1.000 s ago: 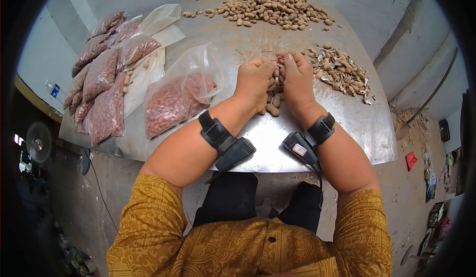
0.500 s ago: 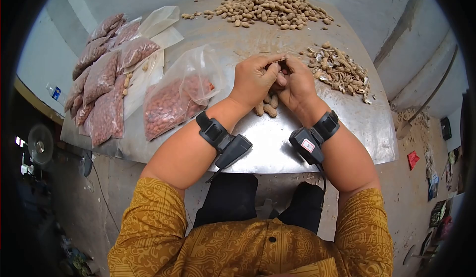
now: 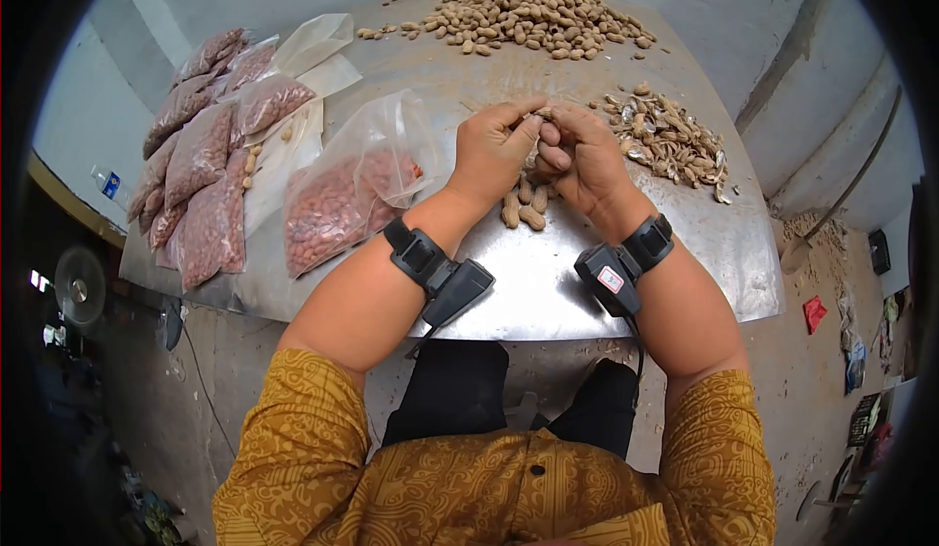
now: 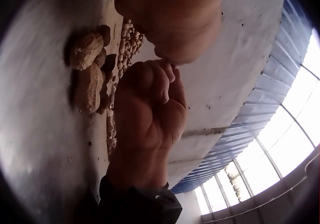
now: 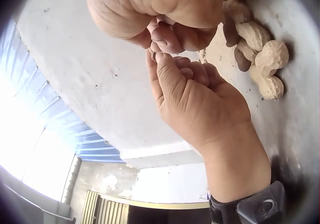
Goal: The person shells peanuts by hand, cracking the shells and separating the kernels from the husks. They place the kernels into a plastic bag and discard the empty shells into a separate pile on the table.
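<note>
Above the metal table [image 3: 440, 316], the hands meet at their fingertips. My left hand [image 3: 489, 155] pinches a peanut [image 3: 544, 113] between thumb and forefinger; in the right wrist view just a sliver of it shows. From the other side my right hand [image 3: 595, 163] grips the same peanut, its other fingers curled below. In the left wrist view the fingers hide it. Under the hands lie several unshelled peanuts [image 3: 531, 218], which the right wrist view shows as pale whole pods [image 5: 272, 56].
A heap of unshelled peanuts [image 3: 538, 13] covers the table's far side. Broken shells [image 3: 675, 140] lie to the right. A clear bag of red kernels [image 3: 342, 204] stands left of the hands, with filled bags [image 3: 201, 150] stacked beyond it.
The right hand has turned, so its curled fingers now show more. The left hand has shifted slightly left. The peanut now shows at the fingertips, and more pods are visible below the hands.
</note>
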{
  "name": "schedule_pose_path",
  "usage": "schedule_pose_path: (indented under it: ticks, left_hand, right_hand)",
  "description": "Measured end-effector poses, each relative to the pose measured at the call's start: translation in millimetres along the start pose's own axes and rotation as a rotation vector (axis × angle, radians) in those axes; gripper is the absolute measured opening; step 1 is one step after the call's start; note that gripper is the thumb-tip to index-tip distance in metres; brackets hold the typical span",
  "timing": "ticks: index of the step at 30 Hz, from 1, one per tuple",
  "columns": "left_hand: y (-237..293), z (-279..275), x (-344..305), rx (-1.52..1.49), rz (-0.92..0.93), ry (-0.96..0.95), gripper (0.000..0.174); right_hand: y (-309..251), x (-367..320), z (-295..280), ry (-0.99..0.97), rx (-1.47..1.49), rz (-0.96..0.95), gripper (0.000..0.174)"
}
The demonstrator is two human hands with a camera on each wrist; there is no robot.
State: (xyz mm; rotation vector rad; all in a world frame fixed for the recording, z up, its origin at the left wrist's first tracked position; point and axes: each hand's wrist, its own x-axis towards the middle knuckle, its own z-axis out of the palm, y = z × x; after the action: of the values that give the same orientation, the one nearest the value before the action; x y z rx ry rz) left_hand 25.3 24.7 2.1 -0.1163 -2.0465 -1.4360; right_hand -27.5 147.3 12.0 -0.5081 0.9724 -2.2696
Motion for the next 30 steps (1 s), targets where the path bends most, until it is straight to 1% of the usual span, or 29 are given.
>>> schedule_pose_path:
  ticks: [3,5,6,8,9,11,12,15,17,20,23,26,29,30]
  left_hand:
    - [3.7,-2.2,0.2,0.031,-0.033,-0.014,0.030]
    - [6.2,-2.8,-0.8,0.018,-0.080,-0.006,0.031]
    - [2.0,-2.0,0.1,-0.041,-0.097,0.002,0.032]
    - [-10.3,0.1,3.1,-0.160,-0.131,0.020,0.034]
    - [-8.0,-0.6,3.1,-0.254,-0.201,0.011,0.036]
    - [-2.7,-3.0,3.1,-0.441,-0.339,-0.007,0.039]
    - [-3.0,-2.8,2.7,-0.498,-0.360,-0.006,0.041]
    - [-4.3,-2.9,2.3,-0.641,-0.413,0.008,0.045]
    - [-5.2,-3.2,1.6,-0.698,-0.439,0.026,0.047]
    - [-2.5,1.5,3.2,-0.657,-0.457,0.083,0.047]
    - [-0.3,2.4,2.7,-0.639,-0.459,0.011,0.046]
    - [0.5,1.3,1.0,-0.613,-0.467,-0.013,0.043]
    - [-5.7,-3.6,-0.1,-0.726,-0.475,-0.106,0.042]
    - [-9.0,-5.9,-0.5,-0.729,-0.500,-0.141,0.040]
  right_hand:
    - [-5.7,-2.2,5.7,0.129,0.067,0.010,0.011]
    - [-16.7,6.1,-9.7,0.238,0.059,-0.105,0.010]
    - [-25.3,10.3,-19.9,0.293,0.056,-0.163,0.009]
    - [-45.3,13.7,-40.1,0.432,-0.196,-0.378,0.008]
    - [-50.4,13.8,-41.8,0.500,-0.323,-0.484,0.009]
    - [-49.4,16.4,-41.7,0.614,-0.509,-0.615,0.014]
    - [-48.9,16.0,-35.4,0.671,-0.603,-0.680,0.018]
    - [-30.5,4.7,-11.8,0.292,-0.581,-0.403,0.026]
    - [-17.9,-1.2,-1.0,0.048,-0.635,-0.151,0.026]
    - [-1.5,-8.2,11.3,-0.091,-0.712,-0.108,0.024]
    - [1.6,-6.3,8.7,-0.087,-0.732,-0.133,0.021]
    - [2.7,-5.0,8.2,-0.038,-0.725,-0.176,0.019]
    - [-3.1,-1.9,2.3,0.013,-0.629,-0.202,0.019]
    - [-3.1,1.8,-0.2,0.045,-0.595,-0.236,0.019]
